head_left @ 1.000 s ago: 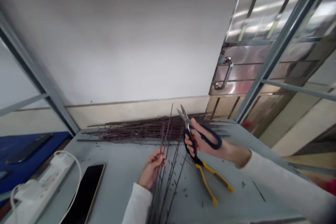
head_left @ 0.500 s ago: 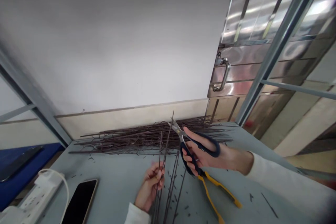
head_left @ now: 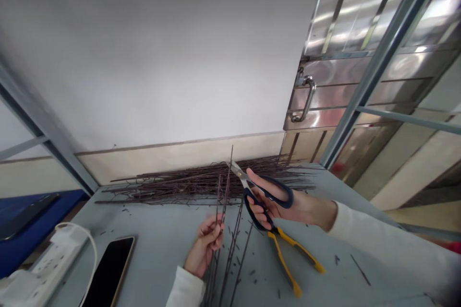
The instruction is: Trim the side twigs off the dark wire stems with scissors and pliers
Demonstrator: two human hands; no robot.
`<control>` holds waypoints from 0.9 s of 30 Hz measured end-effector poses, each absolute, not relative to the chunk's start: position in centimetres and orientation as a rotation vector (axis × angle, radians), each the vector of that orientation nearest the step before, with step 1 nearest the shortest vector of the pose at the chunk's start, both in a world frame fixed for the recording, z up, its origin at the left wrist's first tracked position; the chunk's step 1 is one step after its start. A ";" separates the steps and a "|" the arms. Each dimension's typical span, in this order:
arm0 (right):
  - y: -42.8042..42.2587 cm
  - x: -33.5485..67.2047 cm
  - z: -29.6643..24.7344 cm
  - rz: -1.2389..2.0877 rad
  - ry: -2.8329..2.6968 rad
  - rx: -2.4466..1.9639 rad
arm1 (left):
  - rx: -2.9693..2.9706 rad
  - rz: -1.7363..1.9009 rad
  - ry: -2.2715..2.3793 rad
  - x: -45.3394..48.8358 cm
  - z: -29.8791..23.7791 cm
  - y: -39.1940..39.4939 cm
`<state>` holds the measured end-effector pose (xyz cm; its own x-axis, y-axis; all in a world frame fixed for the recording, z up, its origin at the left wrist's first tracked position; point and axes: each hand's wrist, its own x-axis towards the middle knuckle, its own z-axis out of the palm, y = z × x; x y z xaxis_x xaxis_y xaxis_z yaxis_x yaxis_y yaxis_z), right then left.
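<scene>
a small bunch of thin dark rods (head_left: pixel 225 199) is pinched upright between the fingers and thumb of the left hand (head_left: pixel 205 248), the fingers being curled closed around them. the bunch's long axis runs nearly vertically in view, with the upper ends rising above the grip and the lower ends passing below the hand. further rods (head_left: pixel 234 244) stand tilted just to the right of that hand, but whether they are held cannot be told.

the right hand (head_left: pixel 277 208) is closed through the navy loops of a pair of steel scissors (head_left: pixel 239 172), with the blades pointed left toward the upper part of the bunch. the blade tips are just beside the rods, and the right hand is the nearer one to those ends; contact cannot be told.

behind lies a heap of rods (head_left: pixel 201 184) along the back of the bench (head_left: pixel 162 235). a yellow-handled hand tool (head_left: pixel 288 254) lies under the right hand.
</scene>
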<state>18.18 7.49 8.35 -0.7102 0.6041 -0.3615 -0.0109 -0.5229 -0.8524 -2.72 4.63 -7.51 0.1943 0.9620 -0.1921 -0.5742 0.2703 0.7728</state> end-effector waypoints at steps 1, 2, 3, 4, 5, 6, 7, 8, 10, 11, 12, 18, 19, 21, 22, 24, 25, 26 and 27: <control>7.5 18.2 8.3 2.251 -1.259 -0.956 | 0.625 1.182 0.752 -2.7 -7.5 4.6; 7.4 18.1 8.2 2.232 -1.253 -0.984 | 0.626 1.183 0.746 -2.7 -7.4 4.6; 7.4 18.0 8.2 2.213 -1.248 -1.012 | 0.629 1.186 0.742 -2.7 -7.5 4.6; 7.5 17.9 8.1 2.187 -1.247 -1.038 | 0.633 1.190 0.740 -2.7 -7.5 4.6; 7.5 17.8 7.9 2.157 -1.254 -1.063 | 0.635 1.195 0.741 -2.7 -7.5 4.6; 7.6 17.6 7.8 2.121 -1.261 -1.091 | 0.634 1.198 0.743 -2.7 -7.6 4.6; 7.7 17.5 7.6 2.084 -1.266 -1.121 | 0.629 1.201 0.744 -2.7 -7.6 4.6; 7.8 17.3 7.3 2.048 -1.265 -1.158 | 0.623 1.204 0.745 -2.7 -7.6 4.7; 8.0 17.3 6.7 1.997 -1.282 -1.222 | 0.615 1.211 0.742 -2.7 -7.5 4.7; 8.0 17.3 6.4 1.975 -1.303 -1.231 | 0.615 1.214 0.741 -2.7 -7.5 4.7; 8.0 17.5 6.1 1.953 -1.334 -1.209 | 0.618 1.217 0.741 -2.7 -7.4 4.7; 7.5 20.1 4.1 1.852 -1.512 -0.941 | 0.636 1.212 0.765 -2.8 -7.2 4.6; 7.5 20.5 3.6 1.803 -1.543 -0.958 | 0.633 1.211 0.767 -2.9 -7.2 4.5; 7.3 20.9 2.4 1.680 -1.587 -1.036 | 0.630 1.205 0.765 -2.9 -7.2 4.5; 7.2 21.1 1.8 1.620 -1.602 -1.075 | 0.630 1.201 0.761 -2.9 -7.1 4.4; 6.8 21.3 0.4 1.545 -1.628 -1.110 | 0.638 1.189 0.749 -2.9 -6.9 4.4; 6.5 21.5 -0.3 1.536 -1.638 -1.110 | 0.644 1.181 0.745 -2.9 -6.8 4.4; 6.1 21.7 -0.9 1.534 -1.645 -1.104 | 0.647 1.176 0.745 -3.0 -6.6 4.4; 5.6 21.8 -1.4 1.530 -1.648 -1.099 | 0.650 1.176 0.748 -3.0 -6.5 4.5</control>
